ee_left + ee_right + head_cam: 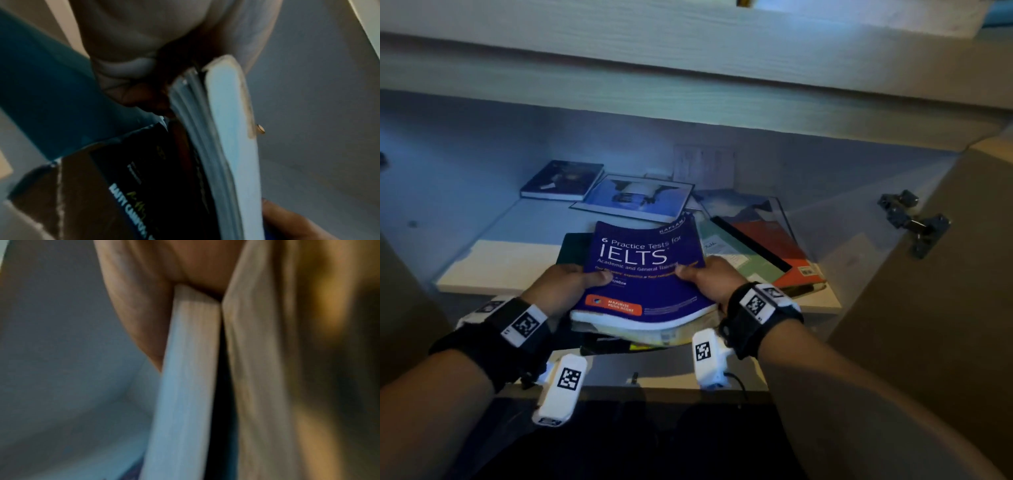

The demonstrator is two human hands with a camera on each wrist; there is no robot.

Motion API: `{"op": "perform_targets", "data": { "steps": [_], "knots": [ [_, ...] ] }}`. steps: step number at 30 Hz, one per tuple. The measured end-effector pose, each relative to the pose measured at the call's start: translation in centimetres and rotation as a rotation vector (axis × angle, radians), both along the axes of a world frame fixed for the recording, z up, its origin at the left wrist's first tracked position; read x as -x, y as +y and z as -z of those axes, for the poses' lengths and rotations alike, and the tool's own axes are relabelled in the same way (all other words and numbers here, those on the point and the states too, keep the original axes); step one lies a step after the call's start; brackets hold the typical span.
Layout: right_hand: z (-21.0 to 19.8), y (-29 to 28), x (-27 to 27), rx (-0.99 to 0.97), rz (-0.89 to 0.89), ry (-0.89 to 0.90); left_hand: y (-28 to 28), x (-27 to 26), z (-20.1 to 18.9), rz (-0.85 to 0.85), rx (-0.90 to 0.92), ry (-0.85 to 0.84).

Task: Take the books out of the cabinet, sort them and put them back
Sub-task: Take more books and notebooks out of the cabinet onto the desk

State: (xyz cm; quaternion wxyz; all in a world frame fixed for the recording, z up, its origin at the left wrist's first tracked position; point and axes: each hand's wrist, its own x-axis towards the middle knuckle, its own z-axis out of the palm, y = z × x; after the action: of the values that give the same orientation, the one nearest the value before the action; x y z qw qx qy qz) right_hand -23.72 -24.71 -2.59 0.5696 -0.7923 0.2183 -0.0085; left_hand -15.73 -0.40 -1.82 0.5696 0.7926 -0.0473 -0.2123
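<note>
The left hand [565, 284] and right hand [710, 279] grip a stack of books topped by the purple IELTS book [643, 274], at the near edge of the cabinet shelf [510, 263].

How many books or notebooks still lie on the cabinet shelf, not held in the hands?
4 visible: dark book back left, pale-blue one beside it, green notebook and red one right. Others may lie beneath.

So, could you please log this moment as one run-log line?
left hand: grips book stack | right hand: grips book stack | top: IELTS book | place: cabinet shelf front edge
</note>
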Motion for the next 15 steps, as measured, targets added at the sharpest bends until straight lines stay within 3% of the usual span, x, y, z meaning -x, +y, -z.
{"op": "perform_targets", "data": {
  "steps": [2, 4, 7, 9, 15],
  "knots": [
    [1.4, 1.0, -1.0, 0.306, -0.094, 0.157, 1.3, -0.7, 0.6, 0.003, -0.099, -0.081],
    [2.4, 2.0, -1.6, 0.389, -0.116, 0.242, 2.7, -1.2, 1.3, -0.035, -0.200, -0.142],
    [3.1, 3.5, -2.3, 0.317, -0.092, 0.203, 4.4, -1.9, 2.7, -0.127, -0.246, -0.145],
    [3.8, 4.7, -2.3, 0.172, -0.043, 0.136, 5.2, -2.4, 3.4, -0.159, -0.138, -0.093],
    [6.1, 7.5, -1.6, -0.096, 0.086, 0.048, 7.8, -3.9, 3.3, -0.033, 0.024, 0.173]
  ]
}}
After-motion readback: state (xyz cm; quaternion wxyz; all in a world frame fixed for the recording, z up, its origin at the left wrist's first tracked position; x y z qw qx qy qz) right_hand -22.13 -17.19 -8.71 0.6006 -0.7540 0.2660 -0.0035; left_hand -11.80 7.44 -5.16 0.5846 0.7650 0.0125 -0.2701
